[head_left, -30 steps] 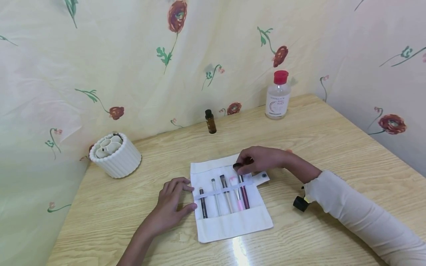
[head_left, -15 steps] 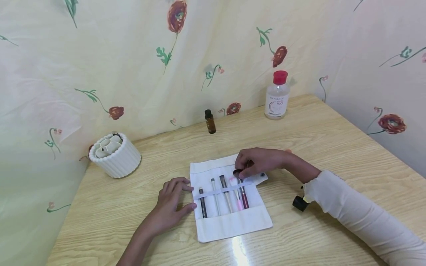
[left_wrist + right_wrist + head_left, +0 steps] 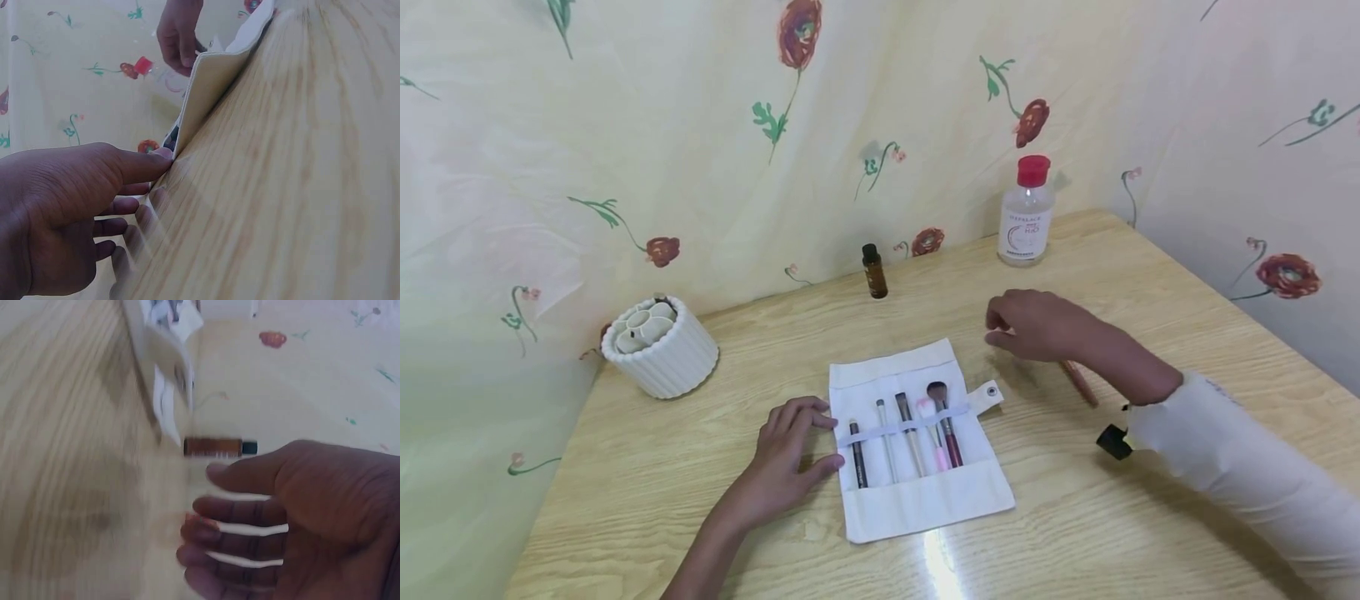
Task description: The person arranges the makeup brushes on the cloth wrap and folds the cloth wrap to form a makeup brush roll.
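Note:
A white fabric brush roll [image 3: 925,515] lies unfolded, with several makeup brushes tucked under its strap. They include a dark-handled brush [image 3: 858,457], a pink-handled brush [image 3: 940,454] and a fluffy brush with a dark red handle [image 3: 953,446]. My left hand [image 3: 790,458] rests at the roll's left edge; in the left wrist view its thumb touches the edge and the other fingers are relaxed. My right hand [image 3: 1045,325] hovers right of the roll, fingers loosely bent and holding nothing. A slim reddish-brown stick [image 3: 1078,383] lies partly hidden under the right forearm.
A small brown bottle [image 3: 875,273] stands behind the roll. Farther right is a clear bottle with a red cap [image 3: 1026,212]. A ribbed white pot [image 3: 662,354] stands at the left, near the floral curtain [image 3: 715,192]. The roll's snap tab [image 3: 988,396] sticks out rightward.
My right hand has let go of the fluffy brush and moved up and to the right, away from the roll. That brush now lies under the strap. The left hand has stayed in place.

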A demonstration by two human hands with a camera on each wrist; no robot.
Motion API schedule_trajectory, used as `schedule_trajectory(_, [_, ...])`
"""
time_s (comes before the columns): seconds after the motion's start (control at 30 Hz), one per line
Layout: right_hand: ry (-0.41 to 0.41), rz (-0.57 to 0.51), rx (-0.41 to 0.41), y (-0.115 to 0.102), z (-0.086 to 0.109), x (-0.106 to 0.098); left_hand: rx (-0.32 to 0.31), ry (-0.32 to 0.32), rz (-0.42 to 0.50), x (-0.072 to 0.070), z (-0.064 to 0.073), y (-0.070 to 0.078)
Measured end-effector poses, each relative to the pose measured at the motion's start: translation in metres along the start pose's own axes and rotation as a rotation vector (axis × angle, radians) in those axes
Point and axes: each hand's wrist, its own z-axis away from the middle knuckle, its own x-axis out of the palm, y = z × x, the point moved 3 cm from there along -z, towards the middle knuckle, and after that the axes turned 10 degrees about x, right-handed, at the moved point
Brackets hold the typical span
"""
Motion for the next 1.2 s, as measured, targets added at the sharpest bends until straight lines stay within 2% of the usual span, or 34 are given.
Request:
schedule_trajectory(0.13, [-0.003, 0.076, 0.084, 0.021, 0.006, -0.009, 0.003, 0.0, -0.004, 0.0, 0.0, -0.001])
schedule_trajectory(0.3, [-0.059, 0.112, 0.122, 0.04, 0.014, -0.01, -0.004, 0.0, -0.002, 0.0, 0.001, -0.001])
schedule_trajectory(0.47, [-0.165, 0.067, 0.133, 0.048, 0.016, -0.002, -0.019, -0.005, 0.009, 0.0, 0.002, -0.001])
schedule_trajectory(0.63, [-0.199, 0.014, 0.137, 0.05, 0.017, 0.004, -0.024, -0.008, 0.013, 0.0, 0.002, -0.001])
schedule_trajectory(0.93, [-0.154, -0.006, 0.14, 0.047, 0.014, 0.008, -0.027, -0.012, 0.009, 0.001, 0.001, -0.001])
schedule_trajectory(1.2, [-0.005, -0.099, 0.075, 0.042, 0.008, -0.001, -0.02, -0.012, 0.005, -0.001, 0.0, 0.001])
